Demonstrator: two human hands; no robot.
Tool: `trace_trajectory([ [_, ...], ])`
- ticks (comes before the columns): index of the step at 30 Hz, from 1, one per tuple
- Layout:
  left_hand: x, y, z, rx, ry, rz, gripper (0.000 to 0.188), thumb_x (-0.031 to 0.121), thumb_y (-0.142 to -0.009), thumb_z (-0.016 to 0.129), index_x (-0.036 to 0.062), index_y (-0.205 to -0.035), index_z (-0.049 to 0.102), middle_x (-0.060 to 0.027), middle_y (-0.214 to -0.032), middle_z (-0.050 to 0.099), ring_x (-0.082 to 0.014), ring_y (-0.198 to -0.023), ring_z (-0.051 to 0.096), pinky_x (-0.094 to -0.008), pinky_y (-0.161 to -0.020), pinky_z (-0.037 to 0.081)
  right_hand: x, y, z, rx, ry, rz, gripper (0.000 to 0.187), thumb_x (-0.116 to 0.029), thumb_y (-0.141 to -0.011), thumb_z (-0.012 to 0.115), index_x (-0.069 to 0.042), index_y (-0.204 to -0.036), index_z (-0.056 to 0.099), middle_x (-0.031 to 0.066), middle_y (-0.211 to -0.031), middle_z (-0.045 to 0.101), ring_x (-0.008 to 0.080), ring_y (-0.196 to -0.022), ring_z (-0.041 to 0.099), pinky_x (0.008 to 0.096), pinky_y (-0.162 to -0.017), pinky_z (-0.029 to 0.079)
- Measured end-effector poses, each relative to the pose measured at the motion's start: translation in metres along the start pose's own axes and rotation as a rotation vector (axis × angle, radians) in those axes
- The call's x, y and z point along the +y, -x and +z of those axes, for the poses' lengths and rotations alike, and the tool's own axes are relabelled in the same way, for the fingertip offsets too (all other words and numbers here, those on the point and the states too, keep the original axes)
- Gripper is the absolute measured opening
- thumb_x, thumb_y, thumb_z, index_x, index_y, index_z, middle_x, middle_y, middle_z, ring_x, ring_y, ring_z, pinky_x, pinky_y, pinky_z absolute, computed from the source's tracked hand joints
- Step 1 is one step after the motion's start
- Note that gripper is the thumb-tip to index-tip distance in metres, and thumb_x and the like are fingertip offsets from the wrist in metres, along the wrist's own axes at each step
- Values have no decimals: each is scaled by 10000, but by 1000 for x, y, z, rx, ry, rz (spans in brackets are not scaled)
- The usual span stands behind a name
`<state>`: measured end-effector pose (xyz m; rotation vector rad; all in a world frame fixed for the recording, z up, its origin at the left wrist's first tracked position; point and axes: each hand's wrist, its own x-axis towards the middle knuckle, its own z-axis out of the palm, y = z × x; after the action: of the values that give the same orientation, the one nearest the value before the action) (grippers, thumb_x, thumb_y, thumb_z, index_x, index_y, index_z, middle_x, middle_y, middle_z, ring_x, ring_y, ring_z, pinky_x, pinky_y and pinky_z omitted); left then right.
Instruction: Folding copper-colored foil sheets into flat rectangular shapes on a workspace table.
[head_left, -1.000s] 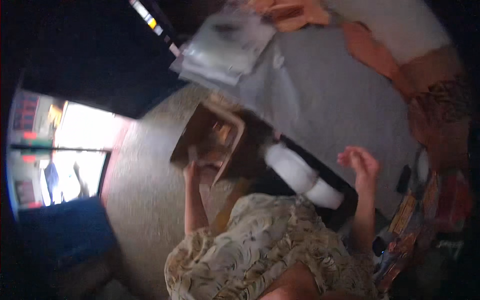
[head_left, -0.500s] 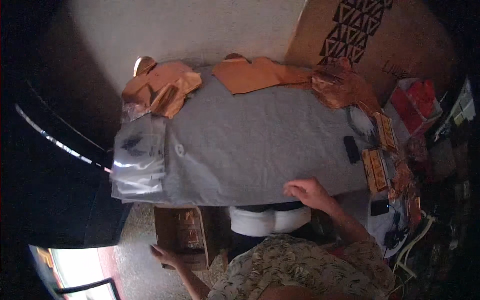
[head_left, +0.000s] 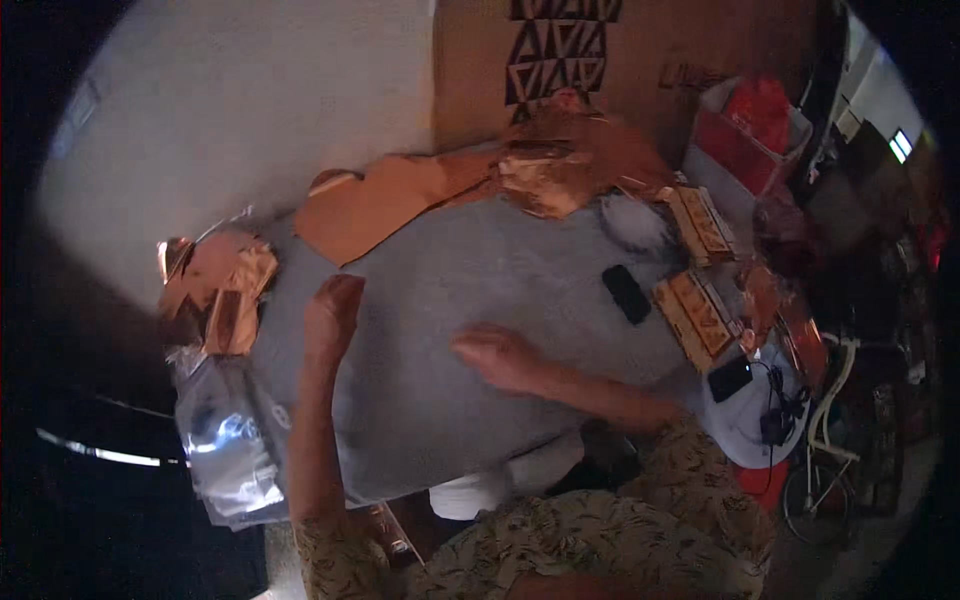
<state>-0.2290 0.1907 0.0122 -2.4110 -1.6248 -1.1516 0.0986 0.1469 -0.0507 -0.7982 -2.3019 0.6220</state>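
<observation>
Hands lie flat on a grey cloth-covered table in the head view, both empty. The left hand reaches far across the grey surface, fingers together and extended, palm down on the cloth near its left edge — nothing is pinched or held. The right hand rests near the middle of the same surface, fingers loosely spread and pointing left, also pressed open against the cloth and gripping nothing. The two hands are near each other but apart, with bare grey cloth between them.

Just left of the left hand, at the table's corner, sits a heap of crumpled copper-coloured foil, and below it a clear plastic bag hangs over the edge. Flat orange-brown sheets lie along the far edge, with another shiny copper foil bundle beside them. To the right of the right hand, well apart, a small black oblong device lies on the cloth, and beyond it are patterned flat boxes. A large cardboard box stands behind the table — against a pale wall. The person's patterned sleeves fill the lower edge.
</observation>
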Motion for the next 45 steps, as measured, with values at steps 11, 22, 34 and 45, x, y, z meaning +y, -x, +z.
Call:
trace_trajectory([
  [11, 108, -60, 76, -331, 50, 20, 219, 140, -889, 664, 78, -1086, 739, -135, -1107, 729, -366, -1031, 688, -430, -871, 557, 64, -31, -129, 248, 508, 171, 359, -38, -881, 639, 26, -1233, 608, 193, -1055, 649, 363, -979, 648, 489, -885, 540],
  [22, 143, -179, 206, -410, 59, -134, 284, 208, -932, 651, -7, -1113, 693, -190, -933, 728, -367, -793, 718, -458, -743, 579, 173, -61, -160, 86, 988, 208, 228, -111, -945, 558, 55, -1094, 607, 207, -963, 667, 388, -905, 673, 487, -800, 556],
  [34, 88, -226, 309, -261, 234, 33, 430, 448, -856, 768, 39, -986, 783, -107, -907, 759, -168, -709, 705, -372, -681, 552, 186, -47, -181, 467, 192, 324, 133, -54, -937, 641, -21, -1064, 618, 191, -863, 663, 352, -829, 682, 451, -707, 532],
  [45, 73, -244, 335, 122, 737, -450, 404, 423, -828, 819, 49, -978, 785, -118, -892, 775, -231, -752, 718, -392, -696, 547, 215, -98, -240, 242, 127, 469, 132, -132, -901, 742, -12, -898, 685, 58, -751, 656, 160, -721, 650, 362, -647, 517],
])
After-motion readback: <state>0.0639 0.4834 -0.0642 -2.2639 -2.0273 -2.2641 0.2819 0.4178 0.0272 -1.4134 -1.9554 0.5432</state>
